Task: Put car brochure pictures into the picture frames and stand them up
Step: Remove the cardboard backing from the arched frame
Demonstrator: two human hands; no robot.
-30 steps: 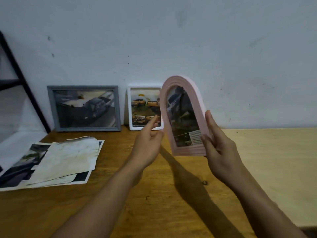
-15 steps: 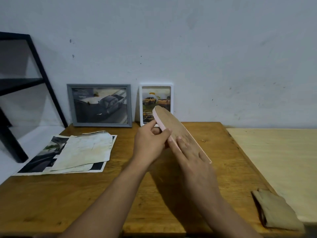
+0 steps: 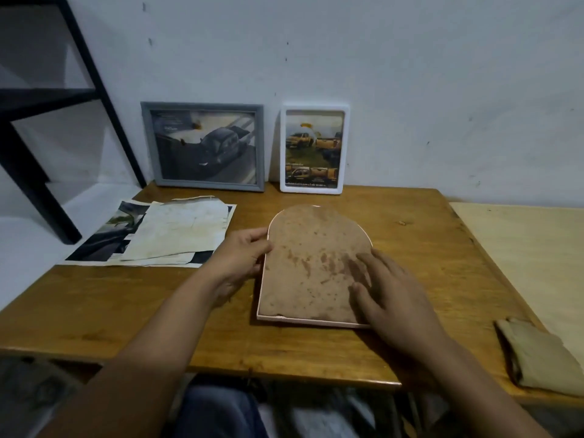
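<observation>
With the arched frame (image 3: 316, 267) lying face down mid-table, my left hand (image 3: 238, 263) pinching its nine o'clock edge and right hand (image 3: 392, 295) resting flat-fingered on the backing, I fear uneven pressure could pop that board loose.

The arched frame (image 3: 311, 267) is seen with a brown back, spotted with darker marks, and a pink edge. One frame (image 3: 204, 147) is grey, another (image 3: 314, 149) white with yellow cars pictured. The table (image 3: 132, 298) is orange-brown.
</observation>
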